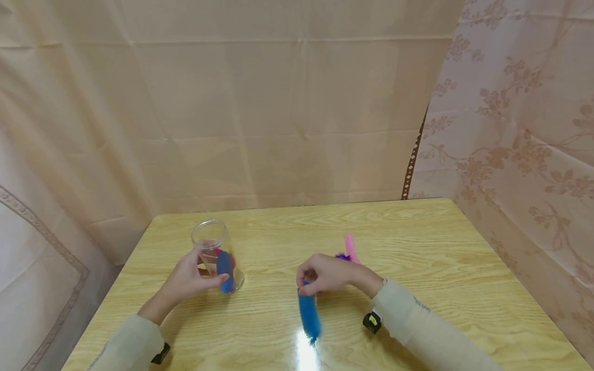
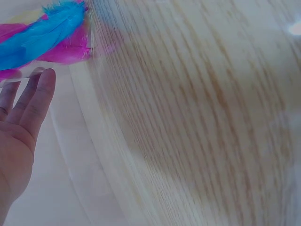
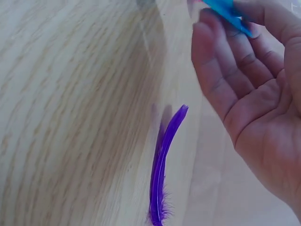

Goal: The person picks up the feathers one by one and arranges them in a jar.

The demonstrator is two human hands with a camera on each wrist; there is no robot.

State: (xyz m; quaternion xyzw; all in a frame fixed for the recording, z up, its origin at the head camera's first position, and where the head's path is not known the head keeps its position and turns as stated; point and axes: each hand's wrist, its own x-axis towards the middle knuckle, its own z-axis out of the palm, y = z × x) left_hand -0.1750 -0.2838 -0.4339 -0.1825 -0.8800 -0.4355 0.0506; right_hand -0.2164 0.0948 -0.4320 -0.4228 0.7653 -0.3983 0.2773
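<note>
- Blue feather [image 1: 310,317], toward table's [image 1: 278,234] front edge: pinched by right hand [image 1: 327,274].
- Clear cup [image 1: 224,240], nearer left edge: gripped by left hand [image 1: 191,278]; feathers [image 2: 44,35] inside.
- Judged partway: purple feather [image 3: 163,160], pink feather [image 1: 351,248] left outside.

Perhaps home room: beige drapes [image 1: 278,103], floral curtain [image 1: 520,154], wood-grain table [image 1: 278,232].

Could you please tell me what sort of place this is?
Probably a curtained-off indoor workspace: a wood-grain table stands before hanging beige fabric, with flower-patterned fabric along the right.
</note>
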